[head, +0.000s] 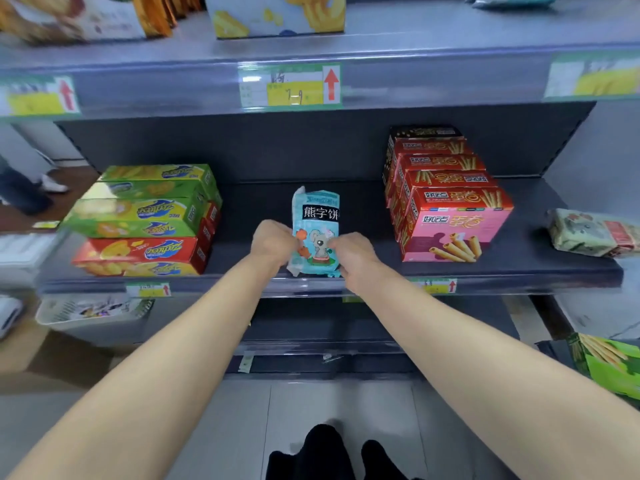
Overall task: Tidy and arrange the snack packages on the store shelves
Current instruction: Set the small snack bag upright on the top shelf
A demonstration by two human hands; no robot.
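A light blue snack bag (317, 216) with a cartoon koala stands upright near the front edge of the dark middle shelf (363, 271). My left hand (273, 242) grips its left side and my right hand (353, 254) grips its right side, low down. To the left lies a stack of green and red biscuit boxes (145, 220). To the right stands a row of red and pink egg-roll boxes (446, 199).
A greenish packet (592, 233) lies at the shelf's far right. The upper shelf (207, 64) carries boxes and price tags (291, 85). A white basket (93, 311) sits lower left, a green box (613, 365) lower right. A person's legs (24, 188) show at far left.
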